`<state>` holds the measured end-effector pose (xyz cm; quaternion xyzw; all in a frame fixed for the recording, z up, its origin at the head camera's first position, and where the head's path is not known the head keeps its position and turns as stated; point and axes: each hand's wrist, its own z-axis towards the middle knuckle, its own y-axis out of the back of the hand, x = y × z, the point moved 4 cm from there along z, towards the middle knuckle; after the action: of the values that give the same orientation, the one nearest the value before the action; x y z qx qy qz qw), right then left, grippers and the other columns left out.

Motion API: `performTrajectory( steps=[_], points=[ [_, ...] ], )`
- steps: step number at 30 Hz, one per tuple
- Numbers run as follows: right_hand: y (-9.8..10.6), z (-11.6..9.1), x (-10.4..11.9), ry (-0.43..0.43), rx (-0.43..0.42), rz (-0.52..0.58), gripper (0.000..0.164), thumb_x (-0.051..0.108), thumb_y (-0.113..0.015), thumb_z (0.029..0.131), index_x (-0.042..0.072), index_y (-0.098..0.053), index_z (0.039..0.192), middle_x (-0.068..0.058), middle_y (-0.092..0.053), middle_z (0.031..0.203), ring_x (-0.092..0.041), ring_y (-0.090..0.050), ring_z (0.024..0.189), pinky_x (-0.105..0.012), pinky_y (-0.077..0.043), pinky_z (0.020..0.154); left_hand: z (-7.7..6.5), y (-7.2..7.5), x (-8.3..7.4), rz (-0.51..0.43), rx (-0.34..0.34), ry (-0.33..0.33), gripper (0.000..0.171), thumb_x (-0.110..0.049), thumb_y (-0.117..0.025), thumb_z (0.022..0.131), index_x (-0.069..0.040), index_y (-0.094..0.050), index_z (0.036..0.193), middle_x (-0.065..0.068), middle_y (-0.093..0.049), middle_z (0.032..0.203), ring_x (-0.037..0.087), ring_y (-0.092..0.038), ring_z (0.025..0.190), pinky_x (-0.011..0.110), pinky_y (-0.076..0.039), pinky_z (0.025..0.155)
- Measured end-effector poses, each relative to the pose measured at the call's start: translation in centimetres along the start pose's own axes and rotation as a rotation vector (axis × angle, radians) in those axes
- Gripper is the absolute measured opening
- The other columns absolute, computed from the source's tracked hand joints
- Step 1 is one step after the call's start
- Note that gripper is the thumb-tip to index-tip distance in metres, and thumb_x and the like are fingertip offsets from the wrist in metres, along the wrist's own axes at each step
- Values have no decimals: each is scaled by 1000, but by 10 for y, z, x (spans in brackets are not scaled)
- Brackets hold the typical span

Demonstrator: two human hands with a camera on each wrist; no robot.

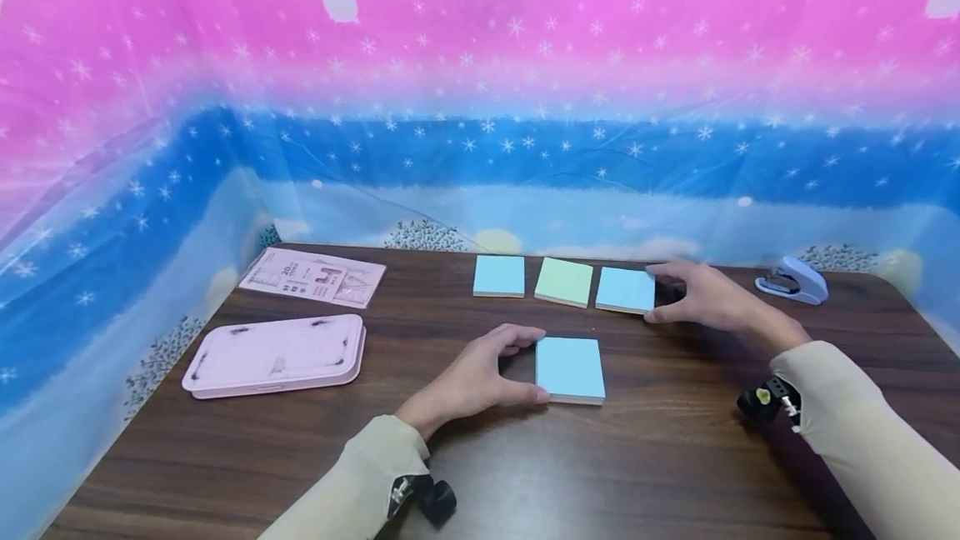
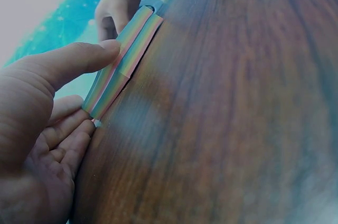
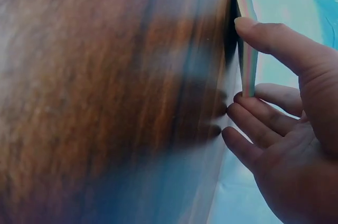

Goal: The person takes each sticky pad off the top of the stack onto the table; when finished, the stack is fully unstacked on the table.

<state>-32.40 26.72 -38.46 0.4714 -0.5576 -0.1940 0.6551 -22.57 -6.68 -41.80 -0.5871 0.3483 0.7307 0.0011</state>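
Observation:
A pad of light-blue sticky notes [image 1: 570, 369] lies at the middle of the table, its left side gripped between the thumb and fingers of my left hand [image 1: 476, 373]. The left wrist view shows rainbow-banded edges [image 2: 113, 76] under that thumb. Farther back, my right hand [image 1: 708, 300] pinches another blue sticky-note pad [image 1: 625, 288] by its right side, thumb in front and fingers behind. That pad's striped edge [image 3: 247, 65] shows in the right wrist view. Left of it sit a light-green pad [image 1: 564, 282], turned slightly, and a third blue pad [image 1: 498, 275], in a row.
A small white-lilac stapler [image 1: 795, 282] stands at the back right, beyond the right hand. On the left lie a pink case [image 1: 276, 357] and, behind it, a flat pink printed packet [image 1: 315, 276]. Patterned cloth [image 1: 480, 148] hangs behind the wooden table [image 1: 645, 465].

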Motion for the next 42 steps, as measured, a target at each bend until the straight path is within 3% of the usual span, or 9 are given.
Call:
performTrajectory(
  steps=[13, 19, 28, 34, 42],
  points=[
    [-5, -5, -3, -10, 4, -58, 85, 33, -84, 94, 0, -42, 160, -34, -39, 158, -56, -38, 142, -75, -38, 108, -1, 0, 1, 8, 6, 13, 76, -32, -91, 86, -17, -58, 152, -1, -56, 150, 23, -53, 139, 43, -42, 117],
    [-3, -18, 3, -4, -65, -31, 82, 34, -82, 96, 1, -44, 160, -29, -42, 159, -52, -40, 144, -72, -37, 111, -1, 0, -1, 9, 7, 8, 77, -31, -91, 86, -16, -57, 153, 0, -56, 150, 22, -53, 138, 42, -42, 117],
    [-2, -42, 32, 54, -153, -2, 79, 42, -83, 95, 7, -50, 157, -21, -52, 154, -45, -51, 138, -69, -44, 107, 1, -1, -1, 17, 7, 27, 79, -32, -92, 85, -19, -57, 154, -4, -55, 149, 19, -52, 138, 39, -42, 117],
    [-8, -57, 52, 93, -159, 37, 74, 43, -82, 95, 11, -53, 156, -16, -59, 150, -41, -53, 139, -67, -43, 109, 6, -2, -3, 18, 12, -18, 77, -29, -92, 86, -15, -57, 153, 1, -56, 149, 21, -53, 138, 39, -42, 117],
    [-27, -64, 80, 165, -112, 101, 71, 39, -84, 94, 13, -57, 154, -12, -62, 147, -38, -51, 141, -66, -42, 111, 2, 1, -1, 10, 4, 10, 79, -30, -94, 83, -16, -58, 152, -1, -57, 147, 22, -53, 138, 40, -41, 117]
  ],
)
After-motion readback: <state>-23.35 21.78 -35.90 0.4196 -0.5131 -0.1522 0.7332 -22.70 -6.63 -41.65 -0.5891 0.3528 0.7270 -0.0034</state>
